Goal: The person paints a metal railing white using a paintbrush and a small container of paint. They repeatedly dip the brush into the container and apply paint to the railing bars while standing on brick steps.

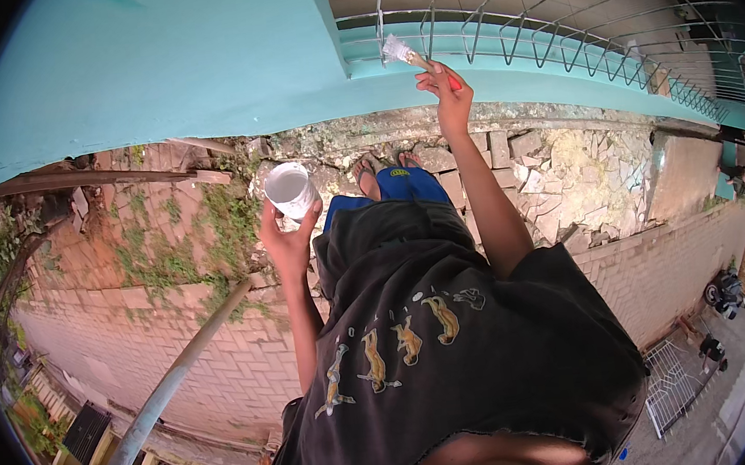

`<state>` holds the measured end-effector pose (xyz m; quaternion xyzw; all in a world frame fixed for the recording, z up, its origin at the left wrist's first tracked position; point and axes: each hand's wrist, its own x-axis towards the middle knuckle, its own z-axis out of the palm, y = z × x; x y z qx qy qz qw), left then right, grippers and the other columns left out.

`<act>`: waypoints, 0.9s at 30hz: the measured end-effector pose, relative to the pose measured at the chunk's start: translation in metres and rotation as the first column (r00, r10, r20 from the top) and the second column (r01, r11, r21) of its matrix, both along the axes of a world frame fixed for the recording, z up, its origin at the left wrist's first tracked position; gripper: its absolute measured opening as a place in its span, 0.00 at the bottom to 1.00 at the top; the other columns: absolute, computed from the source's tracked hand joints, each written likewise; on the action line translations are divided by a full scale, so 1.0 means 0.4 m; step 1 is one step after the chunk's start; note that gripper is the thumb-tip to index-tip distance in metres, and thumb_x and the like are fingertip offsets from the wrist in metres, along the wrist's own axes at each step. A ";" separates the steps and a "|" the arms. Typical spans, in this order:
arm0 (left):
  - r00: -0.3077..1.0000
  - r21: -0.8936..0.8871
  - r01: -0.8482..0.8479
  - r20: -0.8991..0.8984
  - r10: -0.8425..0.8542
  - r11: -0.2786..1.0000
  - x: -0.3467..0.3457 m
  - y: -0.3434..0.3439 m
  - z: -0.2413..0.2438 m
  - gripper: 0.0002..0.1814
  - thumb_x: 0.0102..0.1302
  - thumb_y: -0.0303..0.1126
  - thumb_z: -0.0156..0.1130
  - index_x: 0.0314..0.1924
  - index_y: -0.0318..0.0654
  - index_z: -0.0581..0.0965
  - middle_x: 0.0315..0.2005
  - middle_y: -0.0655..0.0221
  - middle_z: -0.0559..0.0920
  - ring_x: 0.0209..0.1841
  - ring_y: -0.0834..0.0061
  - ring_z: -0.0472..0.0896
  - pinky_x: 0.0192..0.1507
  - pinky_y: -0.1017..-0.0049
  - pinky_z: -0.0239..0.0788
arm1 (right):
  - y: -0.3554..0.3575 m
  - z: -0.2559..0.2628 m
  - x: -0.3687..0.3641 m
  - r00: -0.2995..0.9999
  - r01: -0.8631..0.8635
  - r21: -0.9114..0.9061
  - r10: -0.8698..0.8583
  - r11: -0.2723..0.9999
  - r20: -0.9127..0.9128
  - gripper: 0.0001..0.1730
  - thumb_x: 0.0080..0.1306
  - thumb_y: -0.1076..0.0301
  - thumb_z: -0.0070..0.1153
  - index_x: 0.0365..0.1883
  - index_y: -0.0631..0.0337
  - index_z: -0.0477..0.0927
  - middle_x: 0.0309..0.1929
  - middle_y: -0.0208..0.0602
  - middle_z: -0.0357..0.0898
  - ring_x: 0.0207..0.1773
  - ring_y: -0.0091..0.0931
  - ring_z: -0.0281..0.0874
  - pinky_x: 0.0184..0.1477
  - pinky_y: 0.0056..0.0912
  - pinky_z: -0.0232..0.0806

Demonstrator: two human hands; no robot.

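Note:
My right hand (448, 94) grips a paintbrush (422, 61) by its red-ended handle. White paint coats the bristles, which are at a bar near the left end of a metal wire fence (505, 35); whether they touch it I cannot tell. Lower and to the left, my left hand (288, 234) holds a white plastic cup (292, 190) around its lower side, its mouth facing up. The cup is whitish inside; how much paint it holds is unclear. A turquoise wall (194, 61) stands beside the fence, and a turquoise ledge (499, 79) runs below the bars.
Broken stone paving (542, 182) lies around my sandalled feet, with weeds (230, 226) to the left. A metal pole (166, 393) slants up at the lower left. Brick paving (216, 355) runs behind me. A motorcycle (725, 293) and a white metal grille (673, 382) are at the far right.

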<state>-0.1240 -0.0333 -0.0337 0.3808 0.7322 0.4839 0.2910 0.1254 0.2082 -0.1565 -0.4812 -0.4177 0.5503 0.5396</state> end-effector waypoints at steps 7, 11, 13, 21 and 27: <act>0.999 -0.036 0.025 0.038 -0.023 0.999 0.006 0.005 0.020 0.28 0.58 0.30 0.79 0.57 0.31 0.79 0.47 0.66 0.85 0.50 0.75 0.82 0.56 0.70 0.71 | 0.050 -0.028 -0.044 0.993 0.024 0.017 -0.022 1.000 -0.116 0.24 0.78 0.59 0.55 0.58 0.76 0.79 0.39 0.47 0.87 0.38 0.27 0.85 0.49 0.31 0.79; 0.999 -0.002 0.012 0.032 -0.012 1.000 -0.001 0.006 0.010 0.26 0.58 0.30 0.79 0.55 0.32 0.80 0.44 0.68 0.86 0.48 0.77 0.82 0.55 0.71 0.71 | 0.006 -0.052 -0.020 0.995 0.058 -0.036 -0.061 0.998 -0.077 0.24 0.79 0.58 0.55 0.58 0.74 0.79 0.39 0.46 0.86 0.41 0.30 0.86 0.50 0.34 0.80; 1.000 0.009 0.010 0.022 -0.010 1.000 0.001 0.008 0.010 0.26 0.58 0.30 0.79 0.55 0.32 0.80 0.44 0.67 0.86 0.47 0.76 0.82 0.55 0.71 0.71 | -0.017 -0.034 -0.013 0.996 0.053 -0.033 -0.055 0.998 -0.076 0.24 0.78 0.58 0.55 0.58 0.74 0.79 0.39 0.46 0.86 0.40 0.29 0.86 0.49 0.34 0.80; 0.999 -0.012 0.029 0.021 -0.029 0.999 -0.002 0.005 0.004 0.26 0.58 0.30 0.79 0.54 0.31 0.80 0.45 0.67 0.86 0.49 0.77 0.82 0.56 0.71 0.71 | -0.001 -0.059 -0.010 1.000 0.025 0.021 -0.026 0.999 0.002 0.24 0.78 0.60 0.55 0.58 0.76 0.79 0.39 0.47 0.86 0.39 0.28 0.85 0.48 0.33 0.80; 1.000 0.010 0.006 0.022 -0.006 1.000 0.002 0.007 0.007 0.26 0.57 0.31 0.80 0.54 0.32 0.80 0.44 0.68 0.86 0.47 0.77 0.82 0.54 0.72 0.71 | -0.017 -0.062 -0.016 0.999 -0.047 0.015 0.047 0.999 0.019 0.23 0.78 0.59 0.56 0.57 0.74 0.80 0.39 0.45 0.87 0.38 0.27 0.85 0.48 0.32 0.79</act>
